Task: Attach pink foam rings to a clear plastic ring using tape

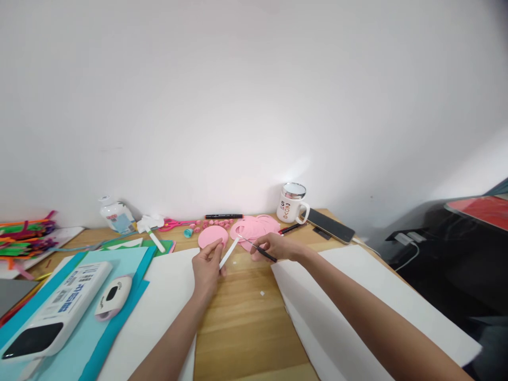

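We see a white mug [289, 210] upright at the back of the tabletop [246, 328] and a white bottle [116, 214] well to its left, though we cannot tell what either holds. Our left hand [208, 262] reaches forward, its grip pinching a narrow white strip [229, 252] in front of the pink paper discs [254, 227]; our right hand [275, 247] angles in opposite, its grip holding a dark-handled tool [266, 254], thin tip near the strip's far end.

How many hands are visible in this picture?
2. The left hand is near the centre, holding a white strip; the right hand is to its right, holding a black-handled tool.
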Action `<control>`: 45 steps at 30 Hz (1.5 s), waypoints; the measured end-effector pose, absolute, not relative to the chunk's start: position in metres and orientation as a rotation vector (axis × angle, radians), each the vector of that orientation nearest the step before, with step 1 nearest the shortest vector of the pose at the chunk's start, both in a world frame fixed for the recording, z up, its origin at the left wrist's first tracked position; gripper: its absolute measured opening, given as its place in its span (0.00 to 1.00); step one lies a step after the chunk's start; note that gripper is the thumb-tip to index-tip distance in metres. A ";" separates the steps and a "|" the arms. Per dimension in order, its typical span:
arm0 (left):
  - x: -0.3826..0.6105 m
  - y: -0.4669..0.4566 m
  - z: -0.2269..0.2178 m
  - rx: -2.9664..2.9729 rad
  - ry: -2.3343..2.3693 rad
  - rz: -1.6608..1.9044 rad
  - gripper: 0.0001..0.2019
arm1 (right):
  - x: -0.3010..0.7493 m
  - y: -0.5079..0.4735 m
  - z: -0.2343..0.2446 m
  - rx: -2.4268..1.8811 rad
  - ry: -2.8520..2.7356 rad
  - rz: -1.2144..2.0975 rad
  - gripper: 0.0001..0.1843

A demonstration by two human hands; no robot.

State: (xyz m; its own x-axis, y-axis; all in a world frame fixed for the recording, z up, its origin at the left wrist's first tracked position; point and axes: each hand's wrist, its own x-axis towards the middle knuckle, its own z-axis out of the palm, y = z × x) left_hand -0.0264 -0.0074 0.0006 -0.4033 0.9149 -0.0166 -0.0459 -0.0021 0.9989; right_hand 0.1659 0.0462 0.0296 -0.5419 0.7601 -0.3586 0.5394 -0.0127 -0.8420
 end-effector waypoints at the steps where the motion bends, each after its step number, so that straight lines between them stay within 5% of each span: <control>1: -0.026 -0.008 0.001 0.946 1.475 1.519 0.18 | 0.166 0.046 0.031 -1.353 -2.036 1.651 0.24; 10: -0.026 -0.008 0.002 0.911 1.468 1.510 0.19 | 0.160 0.039 0.036 -1.220 -1.863 1.958 0.25; 32: -0.026 -0.009 0.003 0.900 1.469 1.503 0.20 | 0.156 0.041 0.039 -1.263 -1.891 1.854 0.19; 41: -0.026 -0.009 0.003 0.942 1.501 1.475 0.20 | 0.159 0.040 0.036 -1.369 -1.989 1.637 0.23; 45: -0.026 -0.010 0.004 0.997 1.520 1.456 0.19 | 0.162 0.038 0.044 -1.564 -2.237 1.054 0.19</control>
State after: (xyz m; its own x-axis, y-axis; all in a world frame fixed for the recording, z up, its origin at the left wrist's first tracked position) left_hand -0.0264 -0.0097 0.0037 -0.3786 0.9253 -0.0220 0.0176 0.0309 0.9994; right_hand 0.1616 0.0382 0.0445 -0.4123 0.8847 -0.2175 0.7309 0.1787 -0.6587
